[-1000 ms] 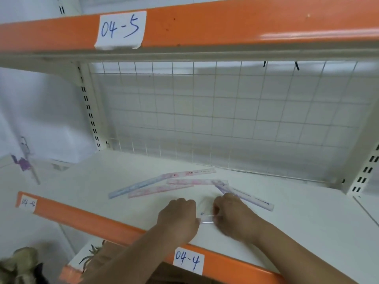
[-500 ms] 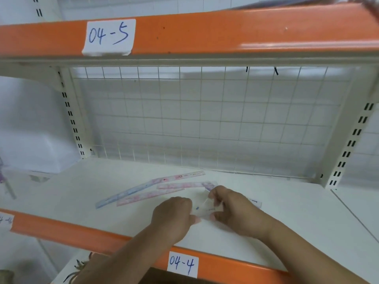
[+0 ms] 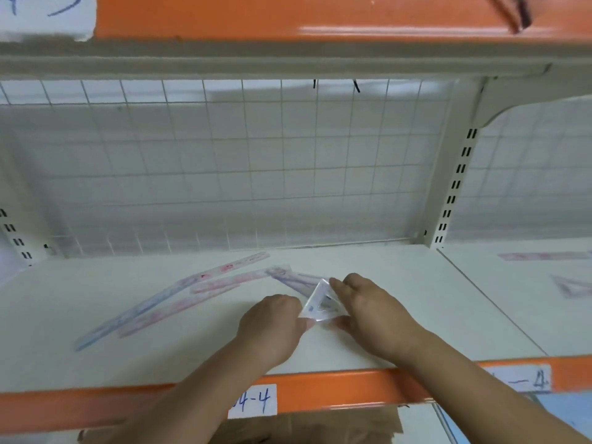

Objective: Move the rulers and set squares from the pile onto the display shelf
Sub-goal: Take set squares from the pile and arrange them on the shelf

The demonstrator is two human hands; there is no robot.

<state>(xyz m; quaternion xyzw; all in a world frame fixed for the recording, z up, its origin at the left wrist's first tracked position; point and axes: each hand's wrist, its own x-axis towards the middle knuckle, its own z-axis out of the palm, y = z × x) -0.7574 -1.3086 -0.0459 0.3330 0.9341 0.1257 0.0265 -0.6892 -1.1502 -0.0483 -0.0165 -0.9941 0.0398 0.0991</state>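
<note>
Set square (image 3: 320,303), small and clear, sits just right of centre in the frame, tilted up off the display shelf (image 3: 400,315) between your two hands. Your left hand (image 3: 272,325) has its fingers (image 3: 306,323) curled shut on the lower left corner; your right hand (image 3: 373,312) pinches the top point with a fingertip and the lower right edge with the thumb. The two-handed hold probably serves to steady a thin, slippery piece while you set it flat. Directly behind it, left of centre, three or four long rulers (image 3: 179,296) lie fanned and overlapping, one end touching or passing under the set square. Keep clear of them when lowering. More pieces lie on the neighbouring shelf (image 3: 528,283) at the right edge.
</note>
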